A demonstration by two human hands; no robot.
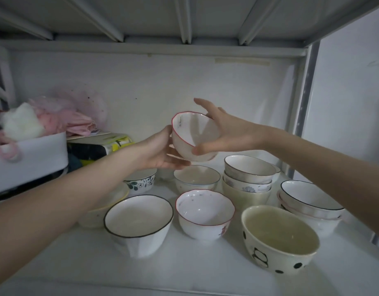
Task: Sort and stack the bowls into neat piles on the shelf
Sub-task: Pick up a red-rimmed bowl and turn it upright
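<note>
This looks like a home storage corner: a grey metal shelf (205,270) against a white wall, crowded with mismatched household bowls (139,216), and beside them a white bin (34,154) stuffed with pink and white fabric and a stack of boxes (98,144).

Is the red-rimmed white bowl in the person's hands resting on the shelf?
No: the red-rimmed white bowl is tilted in the air between the left hand and right hand, above the bowls on the shelf.
</note>
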